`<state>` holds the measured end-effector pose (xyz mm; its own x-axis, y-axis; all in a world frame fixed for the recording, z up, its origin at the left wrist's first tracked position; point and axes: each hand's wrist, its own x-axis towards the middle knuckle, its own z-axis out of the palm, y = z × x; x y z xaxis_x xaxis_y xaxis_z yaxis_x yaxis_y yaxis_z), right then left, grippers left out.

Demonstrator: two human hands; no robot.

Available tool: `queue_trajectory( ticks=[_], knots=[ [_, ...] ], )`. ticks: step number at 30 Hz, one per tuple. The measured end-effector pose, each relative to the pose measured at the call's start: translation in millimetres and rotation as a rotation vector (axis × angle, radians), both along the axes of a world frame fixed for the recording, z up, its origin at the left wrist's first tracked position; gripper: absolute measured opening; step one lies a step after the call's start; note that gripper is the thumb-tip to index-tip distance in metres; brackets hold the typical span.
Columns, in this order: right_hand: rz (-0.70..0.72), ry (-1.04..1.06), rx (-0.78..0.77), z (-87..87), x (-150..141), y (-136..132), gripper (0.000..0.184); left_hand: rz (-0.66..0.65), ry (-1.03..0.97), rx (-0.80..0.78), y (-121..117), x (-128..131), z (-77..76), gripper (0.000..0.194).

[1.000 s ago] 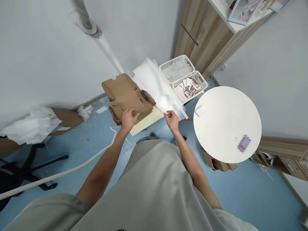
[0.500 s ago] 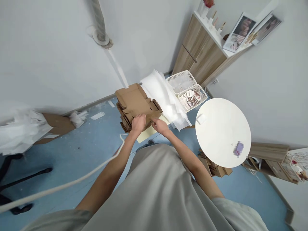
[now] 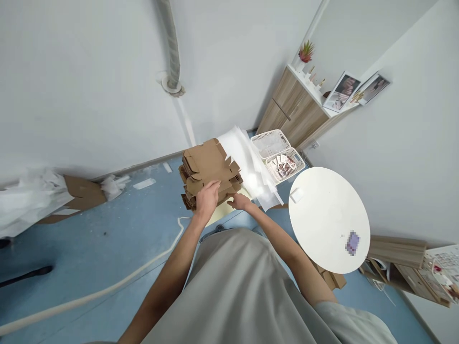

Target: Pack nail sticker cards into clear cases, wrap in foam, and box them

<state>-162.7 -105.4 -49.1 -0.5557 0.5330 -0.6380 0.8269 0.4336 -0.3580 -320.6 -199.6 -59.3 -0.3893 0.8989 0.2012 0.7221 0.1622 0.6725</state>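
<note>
A stack of flattened brown cardboard boxes [image 3: 208,160] lies in front of me, the top one spread out with its slots and flaps showing. My left hand [image 3: 207,199] is closed on the near left part of the top cardboard box, its fingers over the board. At the near right edge, my right hand [image 3: 239,201] grips the same box, with the fingertips partly hidden against the board. A pale yellow sheet [image 3: 222,213] shows beneath the stack. White foam sheets [image 3: 247,167] lie directly to the right of the boxes.
Two white baskets [image 3: 270,139] stand beyond the foam sheets, one holding small packets [image 3: 283,166]. A round white table [image 3: 330,215] is at my right, a wooden cabinet [image 3: 297,107] behind. A pale hose [image 3: 118,282] crosses the blue floor at left.
The view has tilted upward, so everything sits lower in the picture. The near flap between my hands lies differently, and my right hand has moved slightly along the near edge.
</note>
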Motion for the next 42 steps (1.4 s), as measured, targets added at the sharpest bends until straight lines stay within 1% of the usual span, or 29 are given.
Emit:
queue_trajectory(
  ticks=[2, 3, 4, 5, 6, 8, 10, 12, 14, 15, 16, 17, 18, 20, 22, 23, 25, 27, 30, 32, 34, 36, 38, 40, 42],
  knots=[
    [-0.038, 0.134, -0.032, 8.6, 6, 2, 0.045, 0.035, 0.002, 0.207, -5, -2, 18.5, 0.045],
    [-0.081, 0.226, -0.030, 15.7, 12, 5, 0.040, 0.040, 0.014, 0.296, -7, -2, 28.1, 0.045],
    [-0.142, 0.329, -0.013, 25.2, 18, 10, 0.038, 0.035, 0.035, 0.375, -8, -1, 37.6, 0.046],
    [-0.221, 0.438, 0.017, 37.3, 27, 16, 0.042, 0.021, 0.062, 0.442, -8, 0, 46.8, 0.046],
    [-0.306, 0.548, 0.048, 52.2, 37, 24, 0.050, -0.001, 0.092, 0.499, -6, 3, 55.6, 0.046],
    [-0.473, 0.729, 0.148, 89.1, 61, 40, 0.065, -0.069, 0.153, 0.583, 0, 11, 70.8, 0.047],
    [-0.589, 0.851, 0.279, 131.9, 90, 54, 0.068, -0.162, 0.201, 0.636, 11, 24, 82.7, 0.049],
    [-0.648, 0.882, 0.403, 173.2, 120, 61, 0.065, -0.268, 0.241, 0.674, 25, 41, 91.5, 0.050],
    [-0.672, 0.848, 0.525, 205.4, 151, 59, 0.056, -0.374, 0.268, 0.710, 42, 61, 98.3, 0.052],
    [-0.680, 0.816, 0.583, 216.3, 167, 56, 0.050, -0.423, 0.275, 0.728, 50, 73, 101.2, 0.054],
    [-0.700, 0.782, 0.637, 223.2, 183, 52, 0.045, -0.469, 0.279, 0.744, 59, 85, 103.7, 0.055],
    [-0.730, 0.750, 0.684, 226.2, 200, 48, 0.041, -0.512, 0.279, 0.755, 68, 99, 105.9, 0.056],
    [-0.772, 0.726, 0.719, 225.6, 217, 45, 0.041, -0.554, 0.278, 0.759, 77, 113, 107.4, 0.057],
    [-0.884, 0.705, 0.762, 215.6, 254, 39, 0.042, -0.641, 0.273, 0.755, 95, 144, 107.6, 0.059],
    [-1.003, 0.706, 0.774, 198.4, 295, 35, 0.041, -0.737, 0.258, 0.746, 114, 181, 102.2, 0.062],
    [-1.057, 0.704, 0.774, 188.6, 317, 32, 0.041, -0.788, 0.245, 0.742, 123, 201, 96.9, 0.064],
    [-1.152, 0.690, 0.763, 168.2, 362, 27, 0.041, -0.896, 0.215, 0.724, 141, 244, 81.4, 0.065],
    [-1.233, 0.657, 0.738, 147.1, 408, 19, 0.043, -1.009, 0.191, 0.673, 157, 290, 60.2, 0.063],
    [-1.335, 0.612, 0.695, 111.9, 471, 6, 0.047, -1.149, 0.181, 0.569, 174, 358, 21.7, 0.058],
    [-1.389, 0.585, 0.654, 85.0, 506, -3, 0.050, -1.233, 0.188, 0.453, 182, 398, -5.2, 0.057],
    [-1.445, 0.547, 0.608, 55.9, 536, -10, 0.053, -1.314, 0.212, 0.319, 187, 431, -31.3, 0.059],
    [-1.505, 0.524, 0.529, 26.1, 560, -17, 0.057, -1.389, 0.240, 0.183, 189, 458, -55.5, 0.061],
    [-1.553, 0.528, 0.464, -2.5, 578, -23, 0.057, -1.451, 0.265, 0.054, 189, 478, -77.1, 0.064],
    [-1.594, 0.527, 0.397, -28.8, 590, -29, 0.056, -1.497, 0.296, -0.070, 186, 492, -95.8, 0.066],
    [-1.618, 0.495, 0.334, -52.5, 596, -36, 0.055, -1.526, 0.329, -0.187, 181, 501, -111.6, 0.068]
  ],
)
